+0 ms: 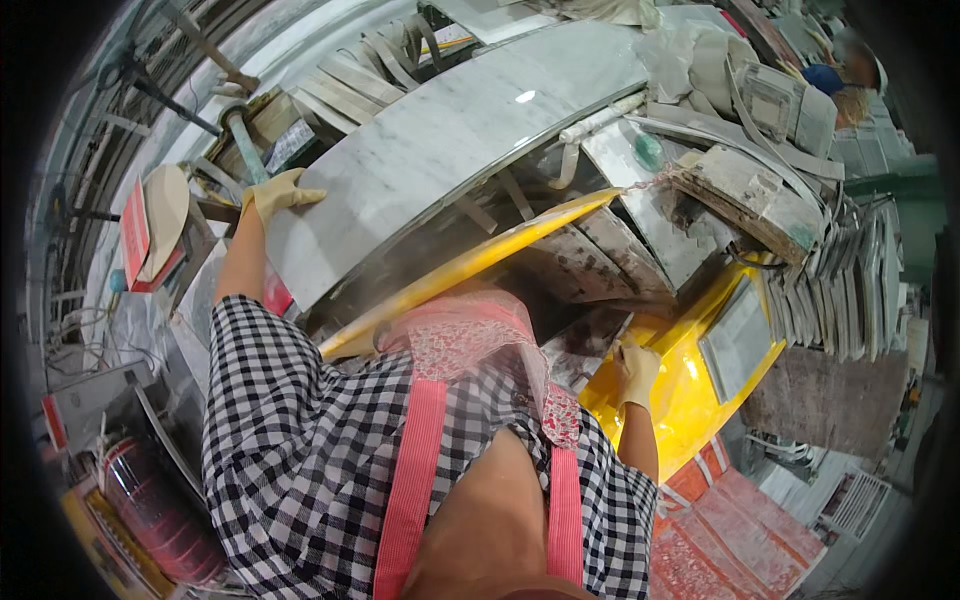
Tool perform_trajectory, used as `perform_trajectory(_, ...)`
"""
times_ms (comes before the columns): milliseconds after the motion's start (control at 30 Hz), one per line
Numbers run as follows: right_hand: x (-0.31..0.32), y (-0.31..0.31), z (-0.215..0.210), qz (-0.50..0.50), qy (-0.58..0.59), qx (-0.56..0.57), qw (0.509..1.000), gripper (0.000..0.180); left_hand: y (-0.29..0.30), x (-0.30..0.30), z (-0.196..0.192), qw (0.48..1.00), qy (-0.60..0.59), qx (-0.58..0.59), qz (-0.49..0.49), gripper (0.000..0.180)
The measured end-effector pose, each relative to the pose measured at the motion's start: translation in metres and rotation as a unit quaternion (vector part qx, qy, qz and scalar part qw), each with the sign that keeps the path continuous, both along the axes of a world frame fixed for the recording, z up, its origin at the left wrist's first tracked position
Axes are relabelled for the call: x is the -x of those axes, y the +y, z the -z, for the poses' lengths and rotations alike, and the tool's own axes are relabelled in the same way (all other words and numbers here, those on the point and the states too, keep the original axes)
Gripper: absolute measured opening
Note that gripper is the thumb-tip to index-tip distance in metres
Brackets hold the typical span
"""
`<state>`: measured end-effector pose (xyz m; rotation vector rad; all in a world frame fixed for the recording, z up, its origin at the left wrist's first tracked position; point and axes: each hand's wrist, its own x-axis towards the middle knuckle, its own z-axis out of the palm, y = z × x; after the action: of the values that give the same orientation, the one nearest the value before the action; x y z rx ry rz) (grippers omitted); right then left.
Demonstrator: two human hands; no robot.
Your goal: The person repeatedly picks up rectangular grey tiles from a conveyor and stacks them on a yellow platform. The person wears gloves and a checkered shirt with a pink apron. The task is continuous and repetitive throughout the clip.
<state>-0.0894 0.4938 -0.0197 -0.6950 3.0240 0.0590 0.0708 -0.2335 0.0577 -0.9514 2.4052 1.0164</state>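
A long grey-white marble slab (pixel 450 130) with a curved outline stretches across the bench in front of me. My left hand (pixel 280 195), in a pale cream glove, rests at the slab's left end with its fingers stretched out over the surface. My right hand (pixel 637 375), gloved alike, is low on the right, its fingers curled in against a glossy yellow sheet (pixel 690 345). What those fingers hold, if anything, is hidden. Between my body and the slab, a long narrow yellow strip (pixel 470 262) runs diagonally.
On the right, several thin tiles (pixel 835 285) stand on edge beside a dusty block (pixel 750 195). A grey panel (pixel 735 340) lies on the yellow sheet. Stone strips (pixel 345 90) are piled beyond the slab. A dark red drum (pixel 160 510) stands lower left; red-orange sacking (pixel 735 525) lies lower right.
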Motion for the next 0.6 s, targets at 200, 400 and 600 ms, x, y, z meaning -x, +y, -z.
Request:
perform_trajectory(200,0.003,-0.005,-0.012,-0.02,-0.038,-0.033,0.999,0.041,0.002,-0.01,-0.006,0.99,-0.045,0.132,0.022,0.082)
perform_trajectory(400,0.0,-0.007,-0.015,-0.035,-0.022,-0.046,0.998,0.042,0.01,-0.045,-0.032,0.99,0.108,0.052,-0.068,0.06)
perform_trajectory(600,-0.002,-0.007,-0.017,-0.022,-0.032,-0.034,0.999,0.043,0.05,-0.056,-0.086,0.968,0.185,0.099,-0.141,0.039)
